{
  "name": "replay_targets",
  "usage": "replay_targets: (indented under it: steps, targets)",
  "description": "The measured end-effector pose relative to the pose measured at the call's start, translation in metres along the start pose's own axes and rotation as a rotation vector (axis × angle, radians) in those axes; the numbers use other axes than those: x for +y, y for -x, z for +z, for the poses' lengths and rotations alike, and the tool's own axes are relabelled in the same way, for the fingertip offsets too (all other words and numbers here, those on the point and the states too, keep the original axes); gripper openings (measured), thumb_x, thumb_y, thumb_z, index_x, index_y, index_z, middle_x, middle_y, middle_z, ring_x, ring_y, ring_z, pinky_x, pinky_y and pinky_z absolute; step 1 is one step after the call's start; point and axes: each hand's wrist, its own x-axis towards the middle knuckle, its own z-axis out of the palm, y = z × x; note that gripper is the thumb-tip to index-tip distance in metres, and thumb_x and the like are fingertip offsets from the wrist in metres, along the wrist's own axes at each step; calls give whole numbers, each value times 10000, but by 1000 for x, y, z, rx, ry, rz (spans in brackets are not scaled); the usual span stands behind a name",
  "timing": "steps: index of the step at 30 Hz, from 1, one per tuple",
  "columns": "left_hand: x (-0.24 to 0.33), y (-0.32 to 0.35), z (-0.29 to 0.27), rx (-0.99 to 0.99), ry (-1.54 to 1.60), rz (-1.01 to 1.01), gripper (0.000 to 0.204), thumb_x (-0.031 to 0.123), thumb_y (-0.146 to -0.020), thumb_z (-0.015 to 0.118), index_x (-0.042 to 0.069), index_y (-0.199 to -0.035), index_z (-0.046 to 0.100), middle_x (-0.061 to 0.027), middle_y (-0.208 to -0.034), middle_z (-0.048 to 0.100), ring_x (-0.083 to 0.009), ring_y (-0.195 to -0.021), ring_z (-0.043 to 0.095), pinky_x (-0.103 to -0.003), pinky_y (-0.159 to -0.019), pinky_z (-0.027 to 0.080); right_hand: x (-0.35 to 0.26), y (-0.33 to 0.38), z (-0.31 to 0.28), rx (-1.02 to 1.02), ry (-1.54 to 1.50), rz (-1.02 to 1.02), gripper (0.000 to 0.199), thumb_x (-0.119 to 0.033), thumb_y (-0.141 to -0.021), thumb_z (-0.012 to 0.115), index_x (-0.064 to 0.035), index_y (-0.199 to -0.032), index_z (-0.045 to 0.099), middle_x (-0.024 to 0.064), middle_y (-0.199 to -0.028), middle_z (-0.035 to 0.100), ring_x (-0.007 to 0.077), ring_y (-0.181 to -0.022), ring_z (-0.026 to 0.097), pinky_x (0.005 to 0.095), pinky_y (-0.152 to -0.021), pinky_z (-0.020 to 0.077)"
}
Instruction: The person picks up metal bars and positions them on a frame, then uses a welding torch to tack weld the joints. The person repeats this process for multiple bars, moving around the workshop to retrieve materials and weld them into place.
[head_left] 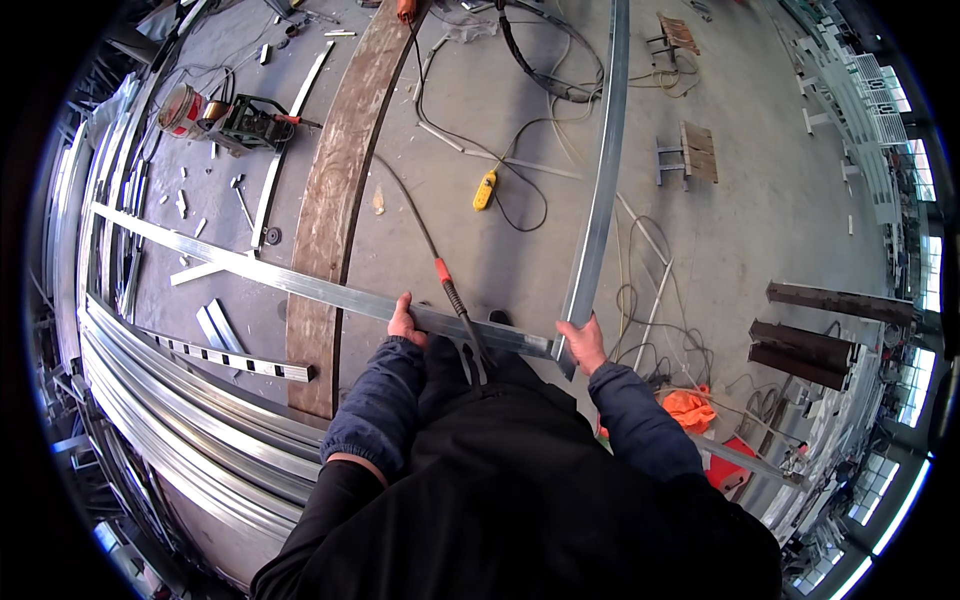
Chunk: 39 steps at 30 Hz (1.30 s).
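- Silver metal, two bars in play: a cross bar [250, 272] running in from the left, and a long bar [603, 170] stretching to the far edge.
- Two hands, one per bar. The left hand [405, 322] is closed around the cross bar toward its right end, thumb up along the far side. The right hand [585, 343] grips the long bar near its near end, fingers wrapped over it from the right.
- So both bars sit inside the grips, and they meet at a corner just left of the right hand. Can't tell if they're actually joined or only touching.
- Also counted: one wooden plank [340, 170] to the left, one yellow control box [484, 191] farther out, one bucket [182, 112] far left, two wood-topped stands far right (nearer stand [700, 152]).
- Hard to make out: most of the left hand's fingers are hidden under the bar, the long bar's far end is cut off, and the stacked rails [200, 420] near left overlap too much to count. Orange bundle [690, 408] near right, no idea what it is.
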Motion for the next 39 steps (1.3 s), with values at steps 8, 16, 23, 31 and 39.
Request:
replay_targets:
  steps: [8,16,23,31,39]
  targets:
    - [0,-16,-14,-173,-81,-56,443,384,-999,715,61,-1286,618,-146,-1286,673,-375,-1152,657,-540,-1077,513,18,5,-15,-5,-24,-60,560,-207,-809,800,-5,-1275,563,67,-1040,654,186,-943,630,371,-847,535]
    - [-4,-27,-27,-179,-153,-39,547,437,-1054,587,20,-1403,529,-196,-1389,612,-401,-1290,597,-562,-1115,477,21,-8,-29,-6,13,-127,600,-192,-813,797,20,-1311,540,90,-1060,664,208,-943,655,384,-852,548]
    - [-3,-32,-36,-212,-109,-67,552,444,-1028,644,27,-1369,520,-230,-1349,619,-436,-1253,615,-589,-1130,469,7,-5,-27,-26,14,-49,504,-154,-811,805,0,-1220,553,60,-905,629,191,-844,640,371,-770,542]
    - [5,-43,-53,-71,-62,56,570,264,-874,865,-95,-1220,589,-217,-1046,705,-377,-875,732,-545,-764,617,72,-25,-13,-49,-117,-82,446,-76,-849,735,-64,-1252,547,26,-967,584,150,-809,577,340,-693,469]
    - [-10,-7,-16,118,62,188,409,171,-834,854,-85,-1070,640,-198,-969,685,-366,-793,701,-541,-711,593,35,-3,-6,6,-173,-10,514,-104,-847,737,-52,-1311,522,49,-1083,601,191,-945,584,369,-855,495]
